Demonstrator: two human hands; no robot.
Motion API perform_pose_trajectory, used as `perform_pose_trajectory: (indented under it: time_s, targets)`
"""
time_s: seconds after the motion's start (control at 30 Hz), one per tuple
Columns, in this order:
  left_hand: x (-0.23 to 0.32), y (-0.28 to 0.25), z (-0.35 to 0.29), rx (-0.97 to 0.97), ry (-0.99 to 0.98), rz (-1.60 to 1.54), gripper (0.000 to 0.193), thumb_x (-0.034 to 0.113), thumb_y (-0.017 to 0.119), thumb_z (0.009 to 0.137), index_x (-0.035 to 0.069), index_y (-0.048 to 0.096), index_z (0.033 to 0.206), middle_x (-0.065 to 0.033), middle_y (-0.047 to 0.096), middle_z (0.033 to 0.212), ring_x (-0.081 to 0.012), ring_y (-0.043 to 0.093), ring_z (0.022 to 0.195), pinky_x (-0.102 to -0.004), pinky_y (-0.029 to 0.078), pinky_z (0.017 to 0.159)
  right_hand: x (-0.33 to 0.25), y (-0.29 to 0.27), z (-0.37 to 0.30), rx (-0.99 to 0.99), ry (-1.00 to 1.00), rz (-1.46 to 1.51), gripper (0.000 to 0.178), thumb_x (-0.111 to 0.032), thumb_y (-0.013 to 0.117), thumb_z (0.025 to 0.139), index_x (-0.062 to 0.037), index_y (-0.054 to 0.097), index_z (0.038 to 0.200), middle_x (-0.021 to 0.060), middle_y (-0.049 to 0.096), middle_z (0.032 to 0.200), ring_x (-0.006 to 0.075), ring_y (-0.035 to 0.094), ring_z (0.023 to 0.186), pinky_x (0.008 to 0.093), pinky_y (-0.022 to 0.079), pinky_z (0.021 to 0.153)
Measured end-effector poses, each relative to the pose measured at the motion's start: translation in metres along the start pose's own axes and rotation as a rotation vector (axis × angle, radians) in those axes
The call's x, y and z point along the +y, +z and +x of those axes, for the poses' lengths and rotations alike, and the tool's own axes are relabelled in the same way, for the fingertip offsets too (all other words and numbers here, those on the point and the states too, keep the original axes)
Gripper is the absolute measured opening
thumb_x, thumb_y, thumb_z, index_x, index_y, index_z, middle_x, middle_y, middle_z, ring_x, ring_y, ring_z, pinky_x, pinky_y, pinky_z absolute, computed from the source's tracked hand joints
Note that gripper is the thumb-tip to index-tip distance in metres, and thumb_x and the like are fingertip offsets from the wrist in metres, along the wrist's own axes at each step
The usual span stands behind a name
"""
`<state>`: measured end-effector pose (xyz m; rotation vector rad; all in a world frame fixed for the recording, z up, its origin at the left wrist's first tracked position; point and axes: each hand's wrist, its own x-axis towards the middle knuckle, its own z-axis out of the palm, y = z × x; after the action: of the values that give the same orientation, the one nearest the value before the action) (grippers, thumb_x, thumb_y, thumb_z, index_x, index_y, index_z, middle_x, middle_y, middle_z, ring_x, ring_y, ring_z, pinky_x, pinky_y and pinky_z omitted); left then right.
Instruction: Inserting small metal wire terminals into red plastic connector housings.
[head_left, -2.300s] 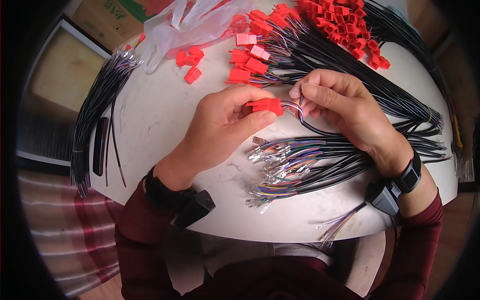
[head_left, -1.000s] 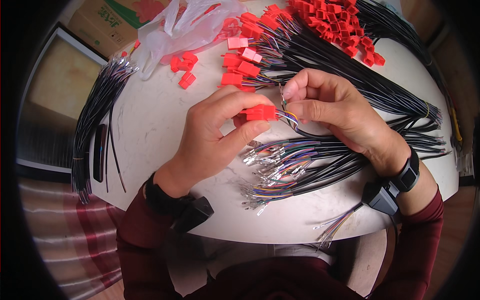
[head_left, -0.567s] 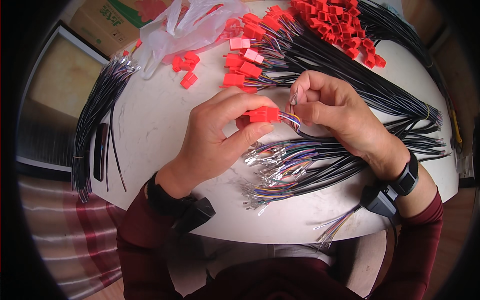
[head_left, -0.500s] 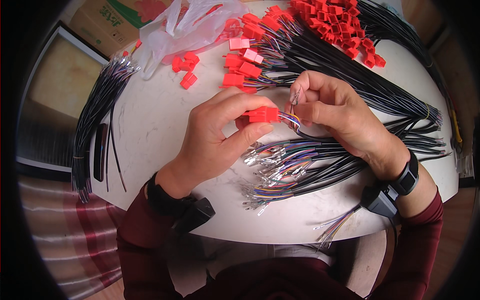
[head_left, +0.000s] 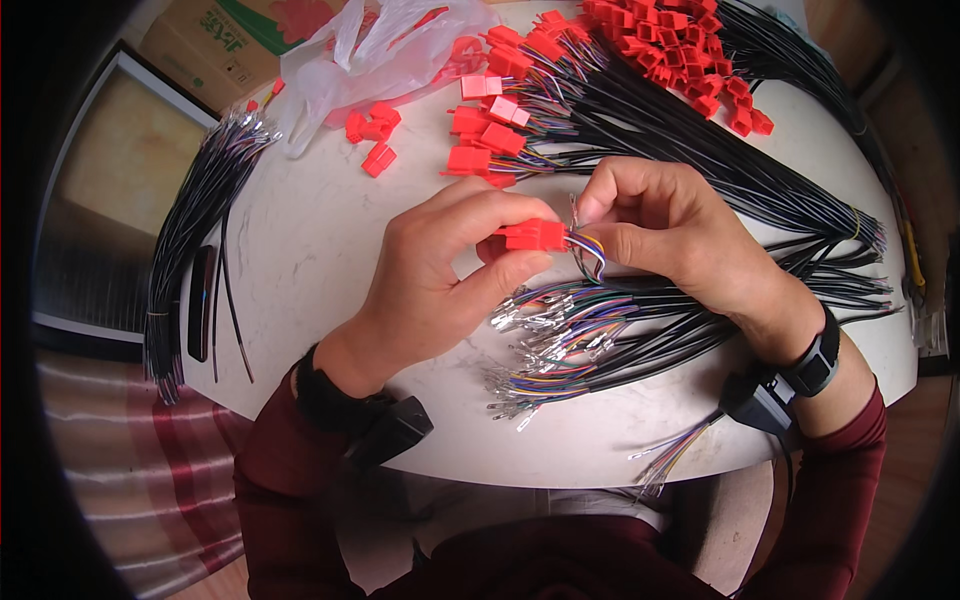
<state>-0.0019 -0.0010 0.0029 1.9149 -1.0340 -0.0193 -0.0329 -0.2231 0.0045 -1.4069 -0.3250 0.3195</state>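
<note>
Left hand: my left hand [head_left: 425,268] grips a red connector housing [head_left: 535,236] between thumb and fingers.
Right hand: my right hand [head_left: 690,232] is curled just right of it, thumb and forefinger seemingly pinching a loose wire [head_left: 574,208], metal tip up.
Housing: raised above the middle of the white surface [head_left: 310,220]; coloured wires [head_left: 598,258] run into its right end.
Progress on this piece: partly wired, I judge; at least one wire is outside. Exact count hidden by my fingers.
Done: a far cluster of wired connectors [head_left: 490,135] looks finished.
Left: near cables [head_left: 550,340] and a left bundle [head_left: 205,240] show bare metal terminals, no housings. Much remains, I reckon.
Spares: a few loose housings [head_left: 378,158], far left of centre. Far-right red pile [head_left: 680,60]: cannot tell whether wired.
</note>
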Motion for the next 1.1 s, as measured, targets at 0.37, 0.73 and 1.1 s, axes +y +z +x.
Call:
perform_pose_trajectory:
  time_s: [0.37,0.73,1.1]
  targets:
    - [-0.001,0.001,-0.001,0.009,-0.016,-0.012,0.020,0.000,0.064,0.079,-0.003,0.061,0.099,-0.0075,0.057,0.089,-0.0133,0.053,0.078,-0.0245,0.043,0.073,-0.003,0.001,-0.001,-0.019,0.018,0.022,0.011,0.004,0.058,0.079,-0.0029,0.053,0.086,-0.0013,0.055,0.079,0.0043,0.050,0.071,0.0197,0.041,0.064]
    - [0.007,0.005,-0.002,-0.075,-0.274,-0.584,0.021,0.005,0.060,0.085,-0.003,0.054,0.103,-0.0036,0.053,0.096,-0.0069,0.050,0.084,-0.0215,0.042,0.072,-0.001,0.004,-0.001,-0.018,0.020,-0.024,0.010,-0.001,0.060,0.081,0.0010,0.057,0.091,-0.0003,0.058,0.080,0.0036,0.052,0.071,0.0182,0.043,0.065]
    - [0.006,0.006,-0.004,-0.083,-0.258,-0.510,0.019,0.002,0.059,0.086,-0.002,0.053,0.104,-0.0033,0.053,0.097,-0.0069,0.050,0.087,-0.0211,0.043,0.074,-0.005,0.004,-0.002,0.035,0.132,0.134,0.010,-0.006,0.062,0.082,-0.0034,0.055,0.087,0.0002,0.057,0.074,0.0056,0.054,0.063,0.0181,0.044,0.058]
